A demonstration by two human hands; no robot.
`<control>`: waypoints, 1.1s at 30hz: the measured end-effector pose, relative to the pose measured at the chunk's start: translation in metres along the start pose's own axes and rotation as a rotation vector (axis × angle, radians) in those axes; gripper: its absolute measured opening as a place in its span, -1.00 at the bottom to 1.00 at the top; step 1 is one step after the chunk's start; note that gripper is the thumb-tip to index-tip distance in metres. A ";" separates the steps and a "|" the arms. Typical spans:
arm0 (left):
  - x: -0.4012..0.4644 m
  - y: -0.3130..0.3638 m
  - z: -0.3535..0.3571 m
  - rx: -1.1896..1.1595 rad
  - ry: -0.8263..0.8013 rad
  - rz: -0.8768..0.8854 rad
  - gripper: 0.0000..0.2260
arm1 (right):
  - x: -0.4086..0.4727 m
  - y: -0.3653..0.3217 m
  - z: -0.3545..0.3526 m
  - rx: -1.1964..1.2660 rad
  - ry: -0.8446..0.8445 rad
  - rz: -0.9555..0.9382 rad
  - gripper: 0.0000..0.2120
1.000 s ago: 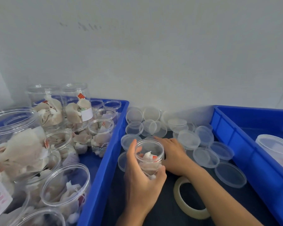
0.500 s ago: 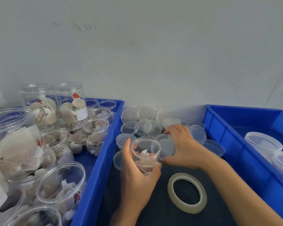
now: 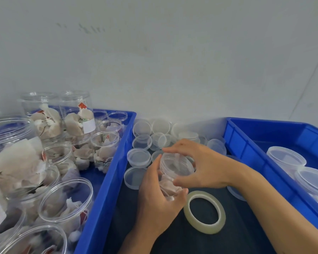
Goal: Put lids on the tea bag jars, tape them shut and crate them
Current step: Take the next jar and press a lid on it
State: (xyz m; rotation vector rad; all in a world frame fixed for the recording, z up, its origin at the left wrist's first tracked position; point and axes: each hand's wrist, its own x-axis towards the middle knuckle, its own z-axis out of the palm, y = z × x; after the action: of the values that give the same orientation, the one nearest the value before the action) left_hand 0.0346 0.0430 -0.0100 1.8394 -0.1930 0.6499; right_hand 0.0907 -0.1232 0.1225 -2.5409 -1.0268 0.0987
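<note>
left hand (image 3: pixel 160 197) grips the jar (image 3: pixel 170 182), right hand (image 3: pixel 200 165) pinches the lid (image 3: pixel 176 163) — seat it level, then press evenly.

jar (image 3: pixel 170 182) body behind hands, lid seating perhaps unclear

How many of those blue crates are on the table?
2. One blue crate sits on the left, packed with open tea bag jars. The other blue crate sits on the right, holding lidded jars; it runs off the frame, so anything beyond is unseen.
</note>
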 end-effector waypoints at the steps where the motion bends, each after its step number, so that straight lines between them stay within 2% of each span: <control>1: 0.000 0.000 0.000 -0.002 0.000 0.000 -0.10 | 0.000 0.000 0.001 0.001 -0.005 -0.001 -0.23; 5: 0.000 -0.002 0.001 -0.020 0.000 -0.005 -0.11 | 0.002 -0.001 0.000 -0.001 -0.044 -0.006 -0.25; 11: -0.001 0.000 -0.001 -0.013 -0.023 -0.014 -0.15 | 0.006 0.003 -0.015 0.062 -0.226 -0.040 -0.27; 18: 0.000 0.005 -0.002 -0.093 -0.051 -0.047 -0.21 | 0.013 0.015 -0.019 0.288 -0.398 -0.092 -0.23; 21: 0.001 0.005 -0.003 -0.145 -0.054 -0.064 -0.26 | 0.018 0.009 -0.022 0.247 -0.437 -0.078 -0.22; 26: 0.001 0.005 0.001 -0.149 -0.050 -0.064 -0.32 | 0.021 -0.016 -0.017 -0.101 -0.301 0.024 -0.25; 30: 0.000 0.004 0.005 -0.185 -0.048 -0.094 -0.29 | 0.021 -0.030 -0.006 -0.264 -0.174 0.076 -0.23; 33: 0.001 0.002 0.004 -0.175 -0.051 -0.096 -0.30 | 0.021 -0.031 -0.006 -0.302 -0.175 0.089 -0.22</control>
State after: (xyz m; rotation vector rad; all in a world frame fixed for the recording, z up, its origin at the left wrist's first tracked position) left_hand 0.0362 0.0386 -0.0085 1.6865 -0.1878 0.5040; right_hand 0.0868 -0.0911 0.1415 -2.8954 -1.0616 0.2091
